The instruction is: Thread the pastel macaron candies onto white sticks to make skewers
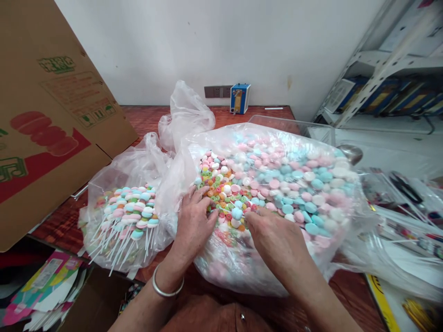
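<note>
A large clear plastic bag point(277, 133) lies open in front of me, filled with pastel pink, white and blue button-shaped candies point(287, 200). Small ring-shaped candies point(214, 189) in orange, green and red lie at its mouth. Over these rings my left hand point(195, 219) is closed, thumb and forefinger pinching what looks like a thin white stick. At the stick's other end sits a pale blue candy point(237, 213). Just right of it, my right hand point(268, 230) has curled fingers among the candies; whatever lies between its fingertips is hidden.
Left of the big bag, several candy lollipops point(131, 207) lie on another plastic bag point(100, 184), their white sticks toward me. A tall cardboard box point(51, 115) stands at the left. A small blue box point(240, 98) is by the wall; metal shelving point(380, 74) rises at the right.
</note>
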Action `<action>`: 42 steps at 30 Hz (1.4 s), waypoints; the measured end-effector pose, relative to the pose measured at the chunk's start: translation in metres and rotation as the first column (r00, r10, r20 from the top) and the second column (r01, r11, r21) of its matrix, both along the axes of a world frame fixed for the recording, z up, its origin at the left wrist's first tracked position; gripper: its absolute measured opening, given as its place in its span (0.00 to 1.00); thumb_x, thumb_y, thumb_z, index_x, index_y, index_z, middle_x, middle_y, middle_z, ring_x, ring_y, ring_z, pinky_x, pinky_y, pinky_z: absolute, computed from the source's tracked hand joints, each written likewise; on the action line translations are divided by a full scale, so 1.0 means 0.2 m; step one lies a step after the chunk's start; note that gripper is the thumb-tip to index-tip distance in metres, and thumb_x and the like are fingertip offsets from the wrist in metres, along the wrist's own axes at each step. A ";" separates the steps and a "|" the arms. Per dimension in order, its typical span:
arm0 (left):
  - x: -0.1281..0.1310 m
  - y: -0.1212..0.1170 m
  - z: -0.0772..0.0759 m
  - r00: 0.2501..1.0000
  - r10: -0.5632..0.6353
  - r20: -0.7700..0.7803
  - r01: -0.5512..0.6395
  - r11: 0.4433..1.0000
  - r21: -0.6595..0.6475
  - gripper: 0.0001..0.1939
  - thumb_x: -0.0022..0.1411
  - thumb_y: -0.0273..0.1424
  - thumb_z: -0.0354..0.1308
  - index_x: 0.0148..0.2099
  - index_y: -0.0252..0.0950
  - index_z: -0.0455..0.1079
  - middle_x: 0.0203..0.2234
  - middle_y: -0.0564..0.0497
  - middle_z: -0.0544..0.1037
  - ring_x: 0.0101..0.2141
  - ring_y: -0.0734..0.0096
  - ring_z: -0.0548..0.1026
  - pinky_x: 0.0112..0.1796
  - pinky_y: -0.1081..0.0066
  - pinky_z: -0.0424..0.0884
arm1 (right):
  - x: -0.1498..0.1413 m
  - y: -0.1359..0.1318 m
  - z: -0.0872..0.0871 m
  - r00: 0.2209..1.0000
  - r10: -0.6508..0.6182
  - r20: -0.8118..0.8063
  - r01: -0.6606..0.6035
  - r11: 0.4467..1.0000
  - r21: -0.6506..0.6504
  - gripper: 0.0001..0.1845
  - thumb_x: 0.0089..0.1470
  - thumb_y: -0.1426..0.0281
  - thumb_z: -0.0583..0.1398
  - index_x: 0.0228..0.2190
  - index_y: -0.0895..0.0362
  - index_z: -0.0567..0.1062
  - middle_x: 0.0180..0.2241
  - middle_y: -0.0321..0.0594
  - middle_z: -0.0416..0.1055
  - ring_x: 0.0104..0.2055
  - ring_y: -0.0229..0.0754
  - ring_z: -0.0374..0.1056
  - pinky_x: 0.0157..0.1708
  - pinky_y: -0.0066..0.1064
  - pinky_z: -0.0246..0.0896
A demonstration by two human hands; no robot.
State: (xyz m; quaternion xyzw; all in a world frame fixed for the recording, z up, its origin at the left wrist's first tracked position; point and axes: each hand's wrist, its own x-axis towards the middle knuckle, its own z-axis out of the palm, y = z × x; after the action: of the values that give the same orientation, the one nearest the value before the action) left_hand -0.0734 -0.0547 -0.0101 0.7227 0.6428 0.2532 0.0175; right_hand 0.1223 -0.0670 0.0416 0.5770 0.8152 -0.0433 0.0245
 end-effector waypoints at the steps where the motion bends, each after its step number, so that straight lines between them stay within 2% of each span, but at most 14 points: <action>1: 0.00 0.00 0.00 1.000 0.002 -0.002 -0.002 1.000 0.006 0.01 0.59 0.28 0.62 0.35 0.39 0.75 0.58 0.46 0.74 0.63 0.45 0.63 0.61 0.43 0.61 | 0.00 0.00 0.01 1.000 -0.018 0.009 0.018 1.000 0.014 0.12 0.63 0.77 0.55 0.35 0.54 0.77 0.33 0.38 0.76 0.34 0.43 0.74 0.25 0.32 0.44; 5: 0.01 0.00 -0.01 1.000 -0.008 0.008 0.008 0.999 0.034 0.02 0.58 0.26 0.62 0.34 0.39 0.74 0.58 0.46 0.74 0.63 0.44 0.63 0.60 0.42 0.61 | 0.00 0.00 0.02 0.997 -0.066 0.038 0.065 0.997 0.045 0.11 0.62 0.77 0.56 0.35 0.53 0.78 0.33 0.39 0.76 0.33 0.43 0.75 0.24 0.32 0.45; 10: 0.01 -0.01 -0.02 0.999 -0.021 0.038 0.018 0.998 0.063 0.04 0.58 0.24 0.62 0.35 0.39 0.73 0.57 0.45 0.75 0.63 0.43 0.62 0.60 0.41 0.61 | -0.05 0.02 0.03 0.995 -0.076 0.066 0.078 0.997 -0.025 0.13 0.61 0.80 0.56 0.34 0.56 0.79 0.34 0.43 0.78 0.36 0.46 0.76 0.26 0.30 0.53; 14: 0.02 -0.01 -0.03 0.998 -0.025 0.053 0.021 0.998 0.064 0.05 0.58 0.23 0.60 0.37 0.38 0.73 0.57 0.44 0.74 0.63 0.44 0.62 0.60 0.41 0.60 | -0.10 0.04 0.06 0.996 -0.067 0.057 0.068 0.998 -0.012 0.14 0.59 0.82 0.55 0.35 0.58 0.80 0.34 0.46 0.78 0.36 0.47 0.77 0.26 0.30 0.52; 17: 0.03 -0.01 -0.03 0.998 -0.008 0.062 0.004 0.998 0.068 0.05 0.58 0.23 0.60 0.37 0.38 0.73 0.57 0.44 0.74 0.63 0.45 0.62 0.60 0.42 0.60 | -0.09 0.07 0.02 0.996 -0.084 -0.001 0.084 0.996 -0.032 0.15 0.60 0.80 0.54 0.33 0.58 0.80 0.32 0.45 0.78 0.35 0.46 0.76 0.25 0.30 0.48; 20: 0.03 -0.01 -0.04 0.998 0.009 0.070 -0.013 0.998 0.068 0.05 0.58 0.23 0.60 0.36 0.37 0.72 0.57 0.44 0.74 0.63 0.45 0.62 0.60 0.42 0.60 | -0.04 0.10 -0.05 0.993 -0.095 -0.073 0.090 0.994 -0.061 0.15 0.65 0.74 0.54 0.31 0.55 0.80 0.34 0.40 0.79 0.36 0.42 0.75 0.26 0.29 0.47; 24: 0.04 -0.01 -0.04 0.996 0.016 0.084 -0.022 0.997 0.075 0.05 0.58 0.23 0.60 0.36 0.37 0.73 0.57 0.44 0.74 0.63 0.45 0.62 0.61 0.43 0.60 | 0.01 0.08 -0.09 0.990 -0.113 -0.083 0.106 0.991 -0.084 0.16 0.66 0.70 0.55 0.30 0.54 0.79 0.33 0.36 0.79 0.36 0.39 0.74 0.27 0.28 0.46; 27: 0.04 -0.01 -0.04 0.996 0.016 0.089 -0.023 0.997 0.073 0.04 0.58 0.24 0.60 0.36 0.38 0.73 0.57 0.44 0.74 0.63 0.44 0.63 0.60 0.42 0.60 | 0.03 0.04 -0.07 0.993 -0.115 -0.013 0.115 0.993 -0.028 0.14 0.65 0.72 0.55 0.30 0.54 0.78 0.31 0.39 0.77 0.33 0.41 0.74 0.25 0.30 0.42; 32: 0.04 0.00 -0.04 0.995 0.023 0.095 -0.028 0.998 0.051 0.04 0.57 0.24 0.62 0.35 0.39 0.74 0.58 0.46 0.74 0.63 0.45 0.62 0.60 0.42 0.60 | 0.03 -0.02 0.00 0.985 -0.124 0.117 0.114 0.990 0.086 0.11 0.58 0.81 0.57 0.31 0.56 0.77 0.32 0.42 0.75 0.33 0.44 0.74 0.25 0.30 0.46; 36: 0.05 0.00 -0.04 0.994 0.014 0.112 -0.023 0.997 0.077 0.04 0.58 0.24 0.62 0.34 0.39 0.73 0.57 0.46 0.74 0.63 0.46 0.63 0.60 0.43 0.60 | 0.03 -0.04 0.00 0.995 -0.061 0.078 0.050 0.989 0.140 0.10 0.60 0.79 0.58 0.31 0.55 0.77 0.32 0.41 0.74 0.32 0.43 0.74 0.25 0.29 0.50; 42: 0.05 0.00 -0.06 0.993 0.012 0.121 -0.024 0.995 0.101 0.03 0.58 0.25 0.62 0.35 0.39 0.74 0.57 0.46 0.75 0.63 0.46 0.63 0.61 0.43 0.61 | -0.03 -0.02 -0.01 0.996 -0.051 0.077 0.046 0.996 0.074 0.12 0.59 0.81 0.57 0.32 0.56 0.78 0.30 0.41 0.75 0.32 0.44 0.76 0.24 0.29 0.53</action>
State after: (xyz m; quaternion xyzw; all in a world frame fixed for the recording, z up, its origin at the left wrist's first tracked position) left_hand -0.0639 -0.0557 -0.0220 0.7003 0.6334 0.3288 0.0168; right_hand 0.1159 -0.0706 0.0388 0.5984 0.8004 0.0085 0.0348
